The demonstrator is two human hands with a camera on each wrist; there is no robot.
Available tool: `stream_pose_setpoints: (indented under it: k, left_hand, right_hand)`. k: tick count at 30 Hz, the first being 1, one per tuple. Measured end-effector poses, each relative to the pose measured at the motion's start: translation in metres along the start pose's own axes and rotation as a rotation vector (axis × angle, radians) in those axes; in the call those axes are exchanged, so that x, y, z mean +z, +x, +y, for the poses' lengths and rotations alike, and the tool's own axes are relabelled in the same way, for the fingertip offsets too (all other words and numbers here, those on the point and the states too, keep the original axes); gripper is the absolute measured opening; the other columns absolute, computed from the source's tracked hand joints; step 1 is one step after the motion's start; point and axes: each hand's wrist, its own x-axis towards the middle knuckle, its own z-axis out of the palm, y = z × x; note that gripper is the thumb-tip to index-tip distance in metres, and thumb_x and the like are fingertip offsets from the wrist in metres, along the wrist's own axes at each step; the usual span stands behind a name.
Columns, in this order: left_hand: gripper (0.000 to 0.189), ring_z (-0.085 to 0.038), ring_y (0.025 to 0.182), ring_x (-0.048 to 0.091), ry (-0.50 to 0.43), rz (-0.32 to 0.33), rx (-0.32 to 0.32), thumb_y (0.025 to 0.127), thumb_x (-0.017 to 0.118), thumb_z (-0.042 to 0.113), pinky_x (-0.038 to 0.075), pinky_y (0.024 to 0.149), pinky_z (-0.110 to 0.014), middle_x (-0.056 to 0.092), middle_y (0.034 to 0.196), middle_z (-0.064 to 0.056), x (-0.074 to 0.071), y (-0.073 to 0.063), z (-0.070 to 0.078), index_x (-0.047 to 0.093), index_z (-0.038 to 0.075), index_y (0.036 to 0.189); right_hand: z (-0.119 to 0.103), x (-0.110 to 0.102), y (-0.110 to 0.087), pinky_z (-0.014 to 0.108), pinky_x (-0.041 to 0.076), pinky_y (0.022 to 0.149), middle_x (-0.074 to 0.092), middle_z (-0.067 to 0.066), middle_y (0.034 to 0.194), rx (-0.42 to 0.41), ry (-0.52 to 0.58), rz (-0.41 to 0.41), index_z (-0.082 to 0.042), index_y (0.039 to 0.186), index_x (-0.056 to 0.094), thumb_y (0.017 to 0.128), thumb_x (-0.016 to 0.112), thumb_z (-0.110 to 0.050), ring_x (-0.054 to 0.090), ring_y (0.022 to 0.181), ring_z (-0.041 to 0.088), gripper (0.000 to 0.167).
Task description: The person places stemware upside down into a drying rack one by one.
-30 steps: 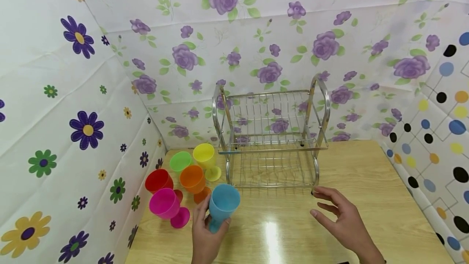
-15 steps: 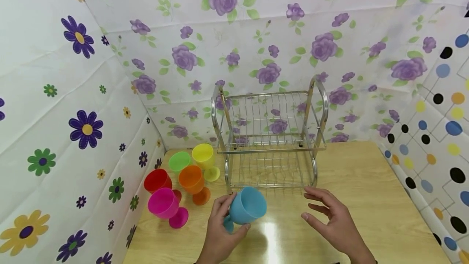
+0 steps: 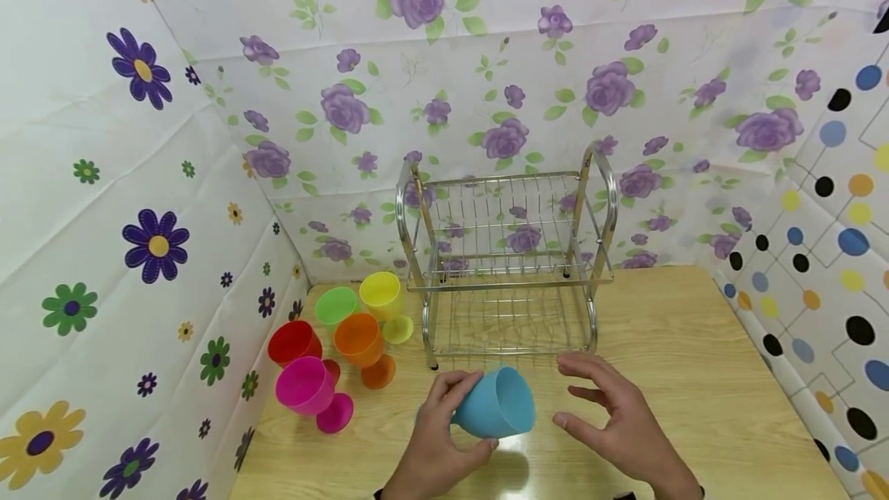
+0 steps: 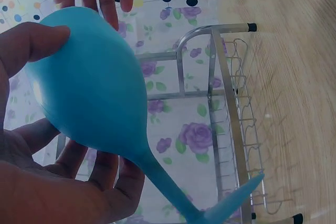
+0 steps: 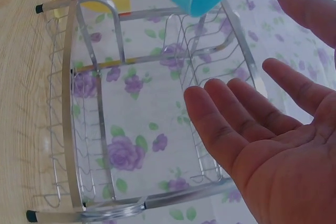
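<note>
A blue plastic goblet [image 3: 486, 407] is tipped on its side above the table in the head view, mouth facing right. My left hand [image 3: 437, 438] grips its bowl, thumb on one side and fingers curled round the other. In the left wrist view the goblet's bowl [image 4: 94, 77] fills the space between thumb and fingers, with its stem and foot [image 4: 226, 203] sticking out past them. To the right of the goblet's mouth, my right hand [image 3: 618, 423] hovers with fingers spread and relaxed, holding nothing. The right wrist view has its palm [image 5: 283, 150] apart from the goblet.
A two-tier metal dish rack [image 3: 510, 284] stands behind my hands. At the left stand several goblets: red [image 3: 295, 342], pink [image 3: 305, 384], orange [image 3: 359, 339], green [image 3: 336, 305] and yellow [image 3: 381, 294]. Patterned cloth walls [image 3: 444, 83] enclose the wooden table [image 3: 667, 330].
My left hand has carried the blue goblet rightward, away from the other goblets, and tipped it from near upright onto its side. My right hand has shifted slightly left toward it.
</note>
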Motion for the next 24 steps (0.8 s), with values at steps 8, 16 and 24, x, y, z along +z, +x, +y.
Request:
stream_pose_setpoints:
  k: [8,16,24]
  left_hand:
    - [0.081,-0.028,0.133,0.054,0.152,-0.094,0.091,0.089,0.086,0.032,0.058,0.106,-0.044,0.048,0.150,-0.002,0.002,0.004,0.012,0.046,0.030,0.160]
    - [0.077,-0.025,0.131,0.054,0.174,-0.113,0.148,0.091,0.084,0.031,0.059,0.104,-0.040,0.049,0.150,0.000,0.003,0.005,0.018,0.047,0.027,0.160]
    - [0.079,-0.023,0.135,0.050,0.190,-0.116,0.184,0.092,0.084,0.028,0.056,0.106,-0.040,0.046,0.153,0.002,0.003,0.005,0.017,0.045,0.028,0.161]
  right_hand:
    - [-0.012,0.013,0.005,0.040,0.063,0.099,0.046,0.003,0.160,-0.034,-0.034,-0.125,-0.023,0.159,0.045,0.089,0.088,-0.020,0.044,0.147,0.001,0.082]
    - [-0.023,0.021,0.010,0.037,0.065,0.094,0.050,0.007,0.156,-0.031,-0.006,-0.166,-0.022,0.156,0.050,0.091,0.086,-0.022,0.057,0.139,0.031,0.075]
    - [-0.024,0.024,0.008,0.031,0.064,0.092,0.058,0.003,0.146,-0.004,0.014,-0.140,-0.026,0.150,0.055,0.091,0.087,-0.024,0.066,0.126,0.036,0.067]
